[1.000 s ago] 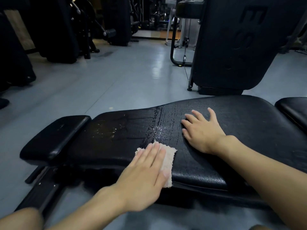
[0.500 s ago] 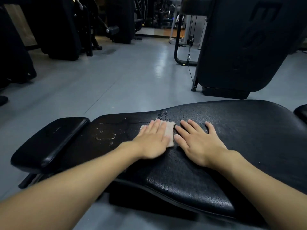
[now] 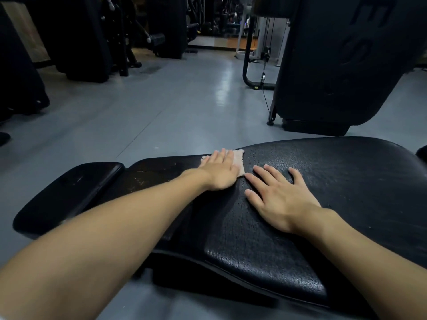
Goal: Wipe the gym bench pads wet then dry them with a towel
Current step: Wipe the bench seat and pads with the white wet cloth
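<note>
A black padded gym bench lies across the lower half of the view, with a long main pad (image 3: 335,181) and a smaller end pad (image 3: 69,188) at the left. My left hand (image 3: 219,172) presses flat, fingers straight, on a small pale cloth (image 3: 239,161) at the far edge of the main pad. The cloth shows only around my fingers. My right hand (image 3: 277,199) rests flat on the pad just right of it, fingers spread. The pad's surface looks pebbled and shiny.
Grey floor (image 3: 173,107) stretches beyond the bench. A large black machine (image 3: 342,65) stands close behind the bench at the right. More dark gym machines (image 3: 92,42) line the back left. Another black pad (image 3: 421,153) peeks in at the right edge.
My left hand slid the cloth from the near edge of the pad across to its far edge. The water streaks ahead of it are gone. My right hand stayed flat on the pad.
</note>
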The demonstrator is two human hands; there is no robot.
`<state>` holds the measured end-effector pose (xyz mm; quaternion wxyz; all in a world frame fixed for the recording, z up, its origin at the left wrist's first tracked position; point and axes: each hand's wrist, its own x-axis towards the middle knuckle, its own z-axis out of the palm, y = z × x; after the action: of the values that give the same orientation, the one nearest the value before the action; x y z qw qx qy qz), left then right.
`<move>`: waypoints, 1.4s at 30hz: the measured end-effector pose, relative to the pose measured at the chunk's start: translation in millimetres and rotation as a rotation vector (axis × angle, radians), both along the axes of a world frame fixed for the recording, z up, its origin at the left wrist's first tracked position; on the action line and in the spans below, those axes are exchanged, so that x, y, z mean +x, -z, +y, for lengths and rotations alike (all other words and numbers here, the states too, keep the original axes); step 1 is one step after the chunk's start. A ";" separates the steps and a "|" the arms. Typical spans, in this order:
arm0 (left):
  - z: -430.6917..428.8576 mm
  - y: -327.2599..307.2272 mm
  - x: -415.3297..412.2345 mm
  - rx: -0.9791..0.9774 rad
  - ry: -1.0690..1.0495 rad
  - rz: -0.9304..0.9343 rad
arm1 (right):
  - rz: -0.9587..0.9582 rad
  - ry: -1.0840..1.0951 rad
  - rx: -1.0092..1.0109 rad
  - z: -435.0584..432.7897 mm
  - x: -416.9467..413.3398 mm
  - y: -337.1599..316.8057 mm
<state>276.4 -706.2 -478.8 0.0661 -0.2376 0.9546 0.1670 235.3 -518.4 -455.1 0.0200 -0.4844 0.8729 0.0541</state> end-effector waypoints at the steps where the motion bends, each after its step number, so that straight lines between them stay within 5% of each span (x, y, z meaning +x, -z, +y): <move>1: 5.6 -0.2 11.9 0.005 0.014 0.004 | -0.003 0.003 -0.001 -0.2 0.3 -0.1; 15: 95.5 9.7 190.0 -0.128 0.178 0.038 | 0.127 -0.097 -0.049 -20.7 11.7 -11.2; 19: 79.0 11.2 173.1 -0.105 0.145 0.022 | -0.056 -0.091 -0.010 -39.5 12.3 1.3; 33: -43.2 8.6 7.3 0.010 -0.054 -0.031 | 0.029 -0.096 0.009 -44.3 7.6 14.1; 42: -14.7 11.5 73.2 0.031 0.016 0.038 | 0.023 -0.077 0.045 -45.1 11.5 8.3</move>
<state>349.6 -720.8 -490.2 0.0529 -0.2256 0.9549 0.1856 246.8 -563.5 -463.4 0.0188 -0.5162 0.8525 0.0799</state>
